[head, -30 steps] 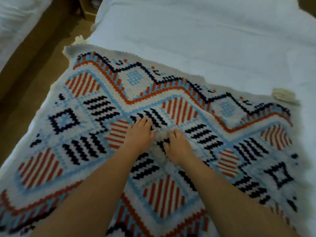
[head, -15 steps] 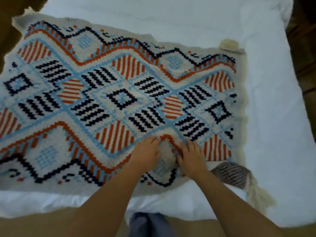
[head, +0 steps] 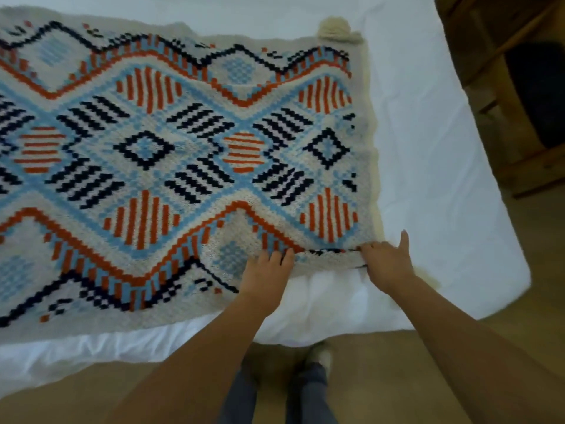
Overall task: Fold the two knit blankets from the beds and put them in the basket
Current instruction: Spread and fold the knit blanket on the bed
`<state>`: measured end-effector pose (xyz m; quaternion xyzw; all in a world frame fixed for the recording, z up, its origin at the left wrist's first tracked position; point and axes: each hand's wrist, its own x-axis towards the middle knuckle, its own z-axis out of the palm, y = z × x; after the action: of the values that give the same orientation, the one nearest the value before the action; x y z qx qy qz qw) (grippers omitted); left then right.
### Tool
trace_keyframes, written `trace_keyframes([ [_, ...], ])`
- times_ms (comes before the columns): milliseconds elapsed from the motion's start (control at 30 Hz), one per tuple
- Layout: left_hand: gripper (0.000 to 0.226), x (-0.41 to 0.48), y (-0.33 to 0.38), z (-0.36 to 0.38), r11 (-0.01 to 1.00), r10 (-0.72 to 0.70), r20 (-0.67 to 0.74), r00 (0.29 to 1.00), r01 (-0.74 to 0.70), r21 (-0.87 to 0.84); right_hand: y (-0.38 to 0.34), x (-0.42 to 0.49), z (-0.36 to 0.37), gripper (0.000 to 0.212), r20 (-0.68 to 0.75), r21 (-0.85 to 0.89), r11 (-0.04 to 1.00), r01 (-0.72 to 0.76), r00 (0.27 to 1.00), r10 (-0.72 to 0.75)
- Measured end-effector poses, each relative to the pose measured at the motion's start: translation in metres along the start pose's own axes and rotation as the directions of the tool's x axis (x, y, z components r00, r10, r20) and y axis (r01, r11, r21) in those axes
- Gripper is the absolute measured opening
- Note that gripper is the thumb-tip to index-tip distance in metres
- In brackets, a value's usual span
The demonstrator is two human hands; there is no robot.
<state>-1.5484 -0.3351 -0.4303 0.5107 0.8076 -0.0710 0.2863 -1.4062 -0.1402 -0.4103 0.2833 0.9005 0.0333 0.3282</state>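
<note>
Looking down through the head camera, I have the knit blanket (head: 183,154) spread flat over the bed (head: 428,148). It fills the view from 9 o'clock through 12 and stops short of the bed's 3 o'clock side. Both hands sit on its near edge at about 5 o'clock of the blanket, close to its near right corner. The left hand (head: 267,272) is on the edge itself. The right hand (head: 386,261) is at the corner, just beside it toward 3 o'clock, with a short run of bunched edge between them.

Blanket: cream ground with diamond blocks in orange stripes, navy stripes and pale blue, and a zigzag border in orange, blue and navy. It lies flat except for the lifted, wrinkled strip between the hands. A cream tassel (head: 337,30) lies at the far right corner, at 1 o'clock.

Hands: both forearms reach in from 6 o'clock, backs of the hands up. The left fingers are curled down into the edge, gripping it. The right fingers pinch the corner fabric, with one finger stuck out straight toward 12 o'clock.

Wood floor (head: 397,362) shows below the bed's edge.
</note>
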Motion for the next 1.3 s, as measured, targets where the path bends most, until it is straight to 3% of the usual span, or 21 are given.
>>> trace_keyframes([
  [133, 0.043, -0.001, 0.021, 0.006, 0.990, 0.102, -0.098, 0.990, -0.110, -0.083, 0.021, -0.011, 0.000, 0.025, -0.071, 0.031, 0.999, 0.020, 0.997, -0.018],
  [233, 0.039, -0.012, 0.036, 0.018, 0.978, 0.198, -0.100, 0.975, -0.203, -0.045, 0.035, -0.033, 0.014, 0.021, -0.040, 0.032, 0.999, 0.044, 0.998, -0.042],
  [367, 0.061, -0.021, 0.056, 0.036, 0.991, 0.121, 0.031, 0.992, -0.119, -0.061, 0.040, -0.048, 0.046, 0.041, 0.013, -0.036, 0.997, 0.075, 0.997, -0.075],
  [500, 0.081, -0.018, 0.082, 0.039, 0.999, 0.000, 0.099, 0.995, -0.004, 0.039, 0.042, -0.047, 0.059, 0.055, -0.006, 0.074, 0.988, 0.139, 0.990, -0.139],
  [700, 0.071, -0.014, 0.108, 0.038, 0.981, -0.171, 0.082, 0.982, 0.162, 0.109, 0.041, -0.057, 0.078, 0.049, 0.005, 0.066, 0.943, 0.327, 0.945, -0.328],
  [833, 0.070, -0.024, 0.124, 0.037, 0.986, -0.167, 0.188, 0.968, 0.163, 0.035, 0.047, -0.063, 0.084, 0.064, 0.103, 0.027, 0.934, 0.355, 0.929, -0.356],
  [967, 0.056, -0.025, 0.138, 0.033, 0.992, -0.095, 0.108, 0.990, 0.103, -0.067, 0.054, -0.057, 0.075, 0.035, 0.001, 0.123, 0.903, 0.412, 0.910, -0.415],
  [1133, 0.041, 0.000, 0.148, 0.006, 0.982, -0.089, -0.086, 0.992, 0.073, -0.172, 0.069, -0.034, 0.045, 0.014, -0.125, 0.418, 0.862, 0.288, 0.958, -0.260],
  [1300, 0.031, 0.047, 0.134, -0.047, 0.977, -0.100, -0.199, 0.975, 0.059, -0.204, 0.080, 0.008, 0.005, 0.019, -0.123, 0.607, 0.792, 0.066, 0.992, 0.012],
])
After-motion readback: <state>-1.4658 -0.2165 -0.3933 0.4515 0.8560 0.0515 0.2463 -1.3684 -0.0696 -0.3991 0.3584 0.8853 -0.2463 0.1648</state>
